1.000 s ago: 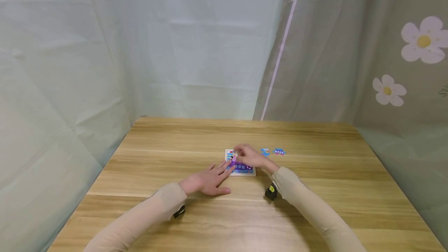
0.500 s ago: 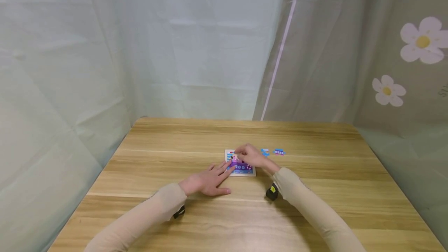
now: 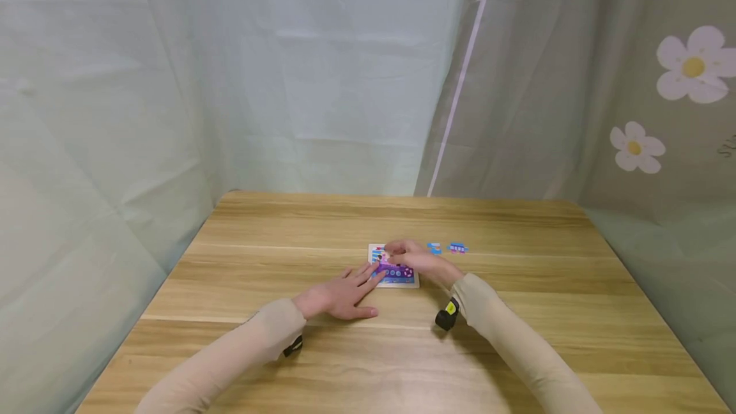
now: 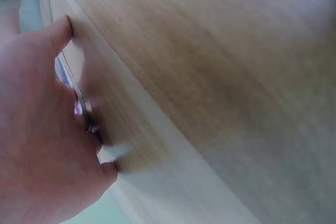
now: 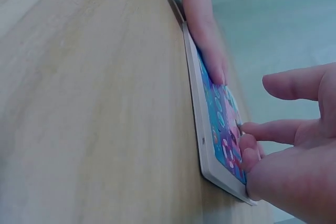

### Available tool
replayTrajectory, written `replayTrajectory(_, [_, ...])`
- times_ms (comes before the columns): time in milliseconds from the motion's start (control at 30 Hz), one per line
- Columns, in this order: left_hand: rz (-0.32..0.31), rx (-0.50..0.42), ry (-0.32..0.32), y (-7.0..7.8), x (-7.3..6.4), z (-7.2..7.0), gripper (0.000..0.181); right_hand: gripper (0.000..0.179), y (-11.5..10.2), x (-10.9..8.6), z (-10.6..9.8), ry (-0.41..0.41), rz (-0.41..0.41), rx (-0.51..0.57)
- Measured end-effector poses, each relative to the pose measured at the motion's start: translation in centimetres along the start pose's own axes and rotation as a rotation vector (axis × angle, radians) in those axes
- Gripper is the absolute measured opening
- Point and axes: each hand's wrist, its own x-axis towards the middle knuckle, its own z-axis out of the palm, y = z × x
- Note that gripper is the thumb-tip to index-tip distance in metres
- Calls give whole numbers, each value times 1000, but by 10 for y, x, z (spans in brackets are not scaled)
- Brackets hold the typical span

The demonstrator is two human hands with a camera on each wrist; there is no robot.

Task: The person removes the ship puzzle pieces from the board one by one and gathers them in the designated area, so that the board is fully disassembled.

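A small jigsaw puzzle board (image 3: pixel 398 278) with a white rim lies on the wooden table, its picture a purple ship with portholes and a life ring. My left hand (image 3: pixel 351 292) lies spread flat, fingertips over the board's left part and thumb on the table. Over the upper right of the puzzle is my right hand (image 3: pixel 416 257), hiding that corner. In the right wrist view, one straight finger (image 5: pixel 273 130) touches the picture, another finger (image 5: pixel 294 85) stands off it, and others bend close to the rim (image 5: pixel 212 169). No piece shows between the fingers.
Two loose jigsaw pieces lie right of the board: a blue one (image 3: pixel 434 248) and, farther right, a blue and purple one (image 3: pixel 457 248). Black wrist cameras sit under both sleeves, the right camera (image 3: pixel 446 315) close over the table. Pale curtains (image 3: pixel 322 82) hang behind the table.
The right hand has lowered a little over the upper part of the puzzle, its wrist turning slightly. The left hand stays in place, as do the two loose pieces.
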Motion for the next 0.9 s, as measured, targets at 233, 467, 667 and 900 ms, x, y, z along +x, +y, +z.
replayTrajectory(233, [-5, 15, -11, -1, 0, 0, 82, 52, 1, 2, 0, -25, -4, 59])
replayTrajectory(467, [-7, 11, -18, -1, 1, 1, 82, 42, -2, 9, 9, 37, -64, -8])
replayTrajectory(667, [-3, 34, -9, 0, 1, 1, 83, 37, -5, 15, 12, 161, 23, 49])
replayTrajectory(900, [-7, 44, -4, -2, 1, 2, 82, 29, -7, 20, 16, 224, 17, -30])
